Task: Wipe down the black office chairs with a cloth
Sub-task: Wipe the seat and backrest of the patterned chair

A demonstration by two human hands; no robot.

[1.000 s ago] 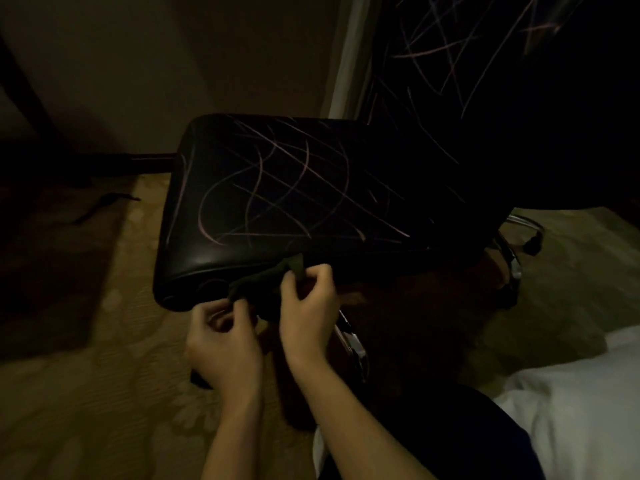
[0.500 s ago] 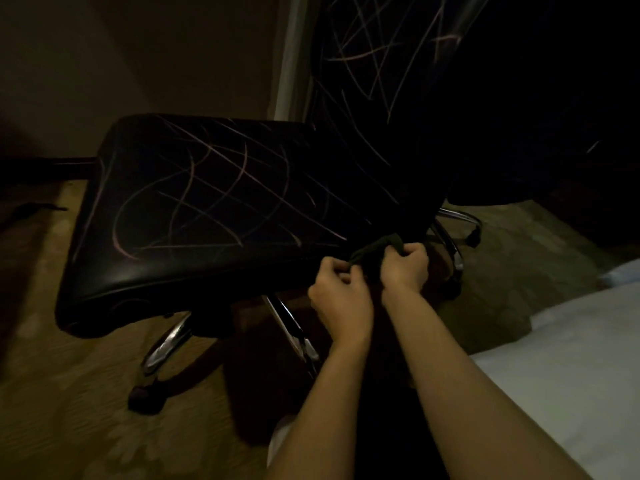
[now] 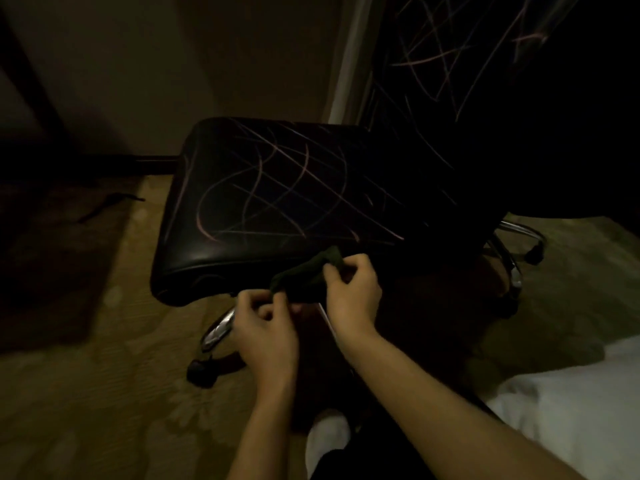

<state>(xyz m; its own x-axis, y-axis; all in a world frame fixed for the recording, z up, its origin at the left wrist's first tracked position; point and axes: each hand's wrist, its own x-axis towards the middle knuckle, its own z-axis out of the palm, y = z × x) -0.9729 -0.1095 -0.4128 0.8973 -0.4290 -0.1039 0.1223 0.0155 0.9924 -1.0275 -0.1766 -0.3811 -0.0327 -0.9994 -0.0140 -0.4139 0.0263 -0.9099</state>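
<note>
Holding a dark green cloth (image 3: 304, 277) stretched between both hands, we pinch one end with the left hand (image 3: 266, 327) and the other with the right hand (image 3: 351, 294), just at the seat's near edge. No readable writing shows. The black office chair (image 3: 277, 199) has a glossy seat and a backrest crossed with pale pinkish scribble lines.

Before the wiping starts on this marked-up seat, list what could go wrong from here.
1. The cloth is bunched small between the left hand and right hand; wiped that way it would likely cover little of the seat and miss some pale streaks.
2. The chair stands on casters, so a firm push may roll it away.
3. The room is dim, so leftover marks could go unseen.
</note>
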